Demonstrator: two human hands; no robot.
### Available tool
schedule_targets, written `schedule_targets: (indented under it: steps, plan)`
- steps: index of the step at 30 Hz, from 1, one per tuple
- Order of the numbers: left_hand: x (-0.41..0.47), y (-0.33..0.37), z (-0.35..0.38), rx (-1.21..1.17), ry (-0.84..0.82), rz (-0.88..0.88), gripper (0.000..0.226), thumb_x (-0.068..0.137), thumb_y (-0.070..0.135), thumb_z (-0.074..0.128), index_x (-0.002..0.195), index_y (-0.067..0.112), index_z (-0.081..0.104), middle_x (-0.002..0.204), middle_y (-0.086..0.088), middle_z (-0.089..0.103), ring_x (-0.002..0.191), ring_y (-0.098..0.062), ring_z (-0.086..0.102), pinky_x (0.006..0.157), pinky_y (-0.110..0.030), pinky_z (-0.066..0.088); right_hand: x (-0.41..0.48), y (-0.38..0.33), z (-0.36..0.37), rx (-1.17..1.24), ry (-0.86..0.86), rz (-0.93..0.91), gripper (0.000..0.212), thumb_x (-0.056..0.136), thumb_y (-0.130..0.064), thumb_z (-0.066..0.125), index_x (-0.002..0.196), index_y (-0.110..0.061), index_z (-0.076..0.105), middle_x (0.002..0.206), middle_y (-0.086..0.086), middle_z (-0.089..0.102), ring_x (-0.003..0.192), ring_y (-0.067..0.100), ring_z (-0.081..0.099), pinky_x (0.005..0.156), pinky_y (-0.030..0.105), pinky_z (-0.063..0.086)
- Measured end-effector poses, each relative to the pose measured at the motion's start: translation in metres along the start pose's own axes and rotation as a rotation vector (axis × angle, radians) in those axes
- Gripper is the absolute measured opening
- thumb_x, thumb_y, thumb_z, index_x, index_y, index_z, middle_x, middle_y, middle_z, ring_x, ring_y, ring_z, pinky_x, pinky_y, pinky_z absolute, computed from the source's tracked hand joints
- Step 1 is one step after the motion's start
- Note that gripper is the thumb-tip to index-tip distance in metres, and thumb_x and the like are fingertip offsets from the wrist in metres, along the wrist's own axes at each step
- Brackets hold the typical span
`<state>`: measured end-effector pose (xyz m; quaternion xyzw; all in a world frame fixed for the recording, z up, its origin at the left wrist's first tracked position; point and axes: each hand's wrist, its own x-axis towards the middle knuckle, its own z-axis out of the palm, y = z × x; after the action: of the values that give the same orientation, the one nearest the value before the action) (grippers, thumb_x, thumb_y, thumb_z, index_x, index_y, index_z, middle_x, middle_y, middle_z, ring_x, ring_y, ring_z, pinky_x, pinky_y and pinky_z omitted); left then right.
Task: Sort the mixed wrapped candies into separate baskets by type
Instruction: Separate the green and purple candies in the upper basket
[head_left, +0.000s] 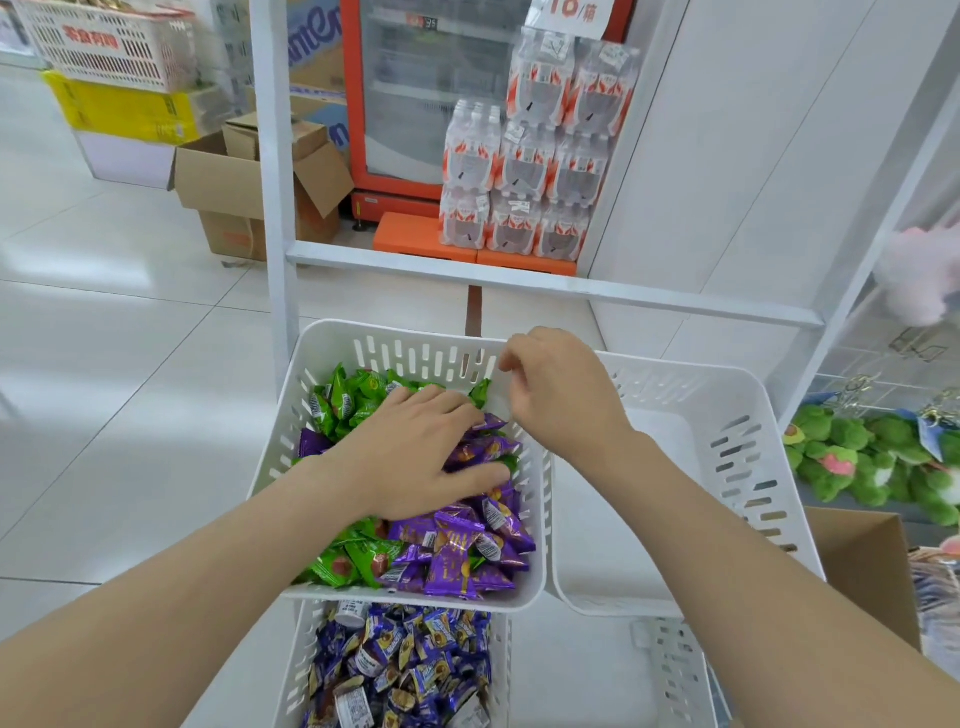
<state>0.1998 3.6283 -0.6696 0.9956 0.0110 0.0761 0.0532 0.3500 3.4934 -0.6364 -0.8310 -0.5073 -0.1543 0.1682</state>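
Pale floor tiles (104, 312) and a white shelf frame (275, 182) surround the work area. The mixed basket (363, 597) sits at centre and holds green candies (348, 400) at its far and near left and purple candies (462, 551) along its right side. The left hand (415, 452) lies palm down on this pile, fingers extended and spread, thumb out, gripping nothing. The right hand (556, 395) hangs above the basket's far right corner with fingers curled inward; whether it pinches a candy cannot be told. A second white basket (727, 415) stands just beside it on the right. Below, a lower basket (291, 665) holds blue-wrapped candies (410, 660). Beyond stand a red fridge (358, 104), stacked bottle packs (535, 156) and a cardboard box (223, 182).
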Motion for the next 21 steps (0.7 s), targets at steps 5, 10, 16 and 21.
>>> schedule_targets:
  steps: [5,10,16,21]
  plan:
    - [0.033,0.006,0.01,-0.11,-0.052,0.029,0.042,0.1,0.051,0.033,0.133,0.036,0.054,0.132,0.011,0.056,0.121,-0.019,0.053,0.094,-0.045,0.045,-0.02,0.014,-0.012,0.137,0.03,0.002,0.017,0.08,-0.006,0.062,0.087,-0.015,0.074,0.082,-0.002,0.067,0.079,0.019,0.061,0.075,0.038,0.053]
    - [0.042,0.0,0.014,-0.061,-0.2,-0.115,0.025,0.092,0.054,0.051,0.097,0.029,0.049,0.094,0.005,0.058,0.102,-0.025,0.055,0.083,-0.041,0.039,-0.028,0.011,-0.004,0.101,-0.11,-0.024,0.022,0.079,-0.008,0.061,0.09,-0.019,0.077,0.084,-0.001,0.069,0.086,0.025,0.06,0.079,0.043,0.052]
    - [0.038,-0.007,0.008,-0.108,-0.325,-0.179,0.056,0.096,0.042,0.045,0.148,0.039,0.027,0.131,0.004,0.048,0.127,-0.024,0.036,0.103,-0.055,0.029,-0.026,0.01,-0.004,0.116,-0.101,0.012,0.023,0.081,-0.017,0.058,0.09,-0.025,0.077,0.084,-0.006,0.07,0.086,0.021,0.061,0.082,0.046,0.051]
    - [0.042,-0.007,0.001,0.011,-0.29,-0.145,0.049,0.084,0.058,0.05,0.128,0.038,0.058,0.121,0.007,0.055,0.122,-0.023,0.043,0.102,-0.054,0.028,-0.028,0.011,-0.004,0.105,-0.13,0.02,0.024,0.083,-0.015,0.057,0.091,-0.026,0.076,0.088,-0.007,0.071,0.091,0.022,0.059,0.085,0.045,0.048]
